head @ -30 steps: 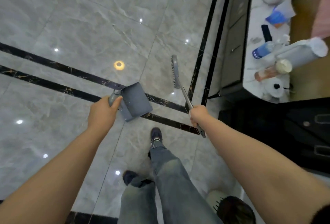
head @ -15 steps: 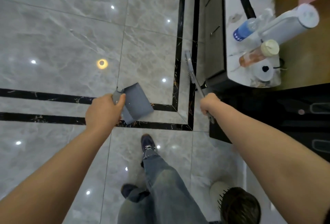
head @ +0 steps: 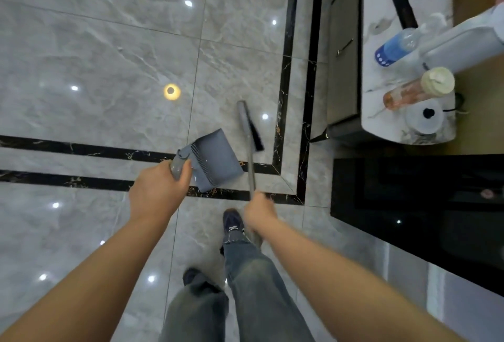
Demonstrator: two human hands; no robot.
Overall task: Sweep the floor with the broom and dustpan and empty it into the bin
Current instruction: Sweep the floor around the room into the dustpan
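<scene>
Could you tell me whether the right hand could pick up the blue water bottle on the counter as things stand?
Probably not: the right hand is closed on the broom, and the blue water bottle lies well beyond it.

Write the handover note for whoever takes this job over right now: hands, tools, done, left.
Left hand: shut on the dustpan handle; the pan is held over the black floor stripes.
Right hand: shut on the broom handle; the broom head sits just right of the pan, near the inlaid floor corner beside the cabinet.
Done: both tools are in hand; no debris shows in the pan or on the tiles.
Left: sweep, collect into the pan, empty it. No bin is in view, so find it first.
</scene>
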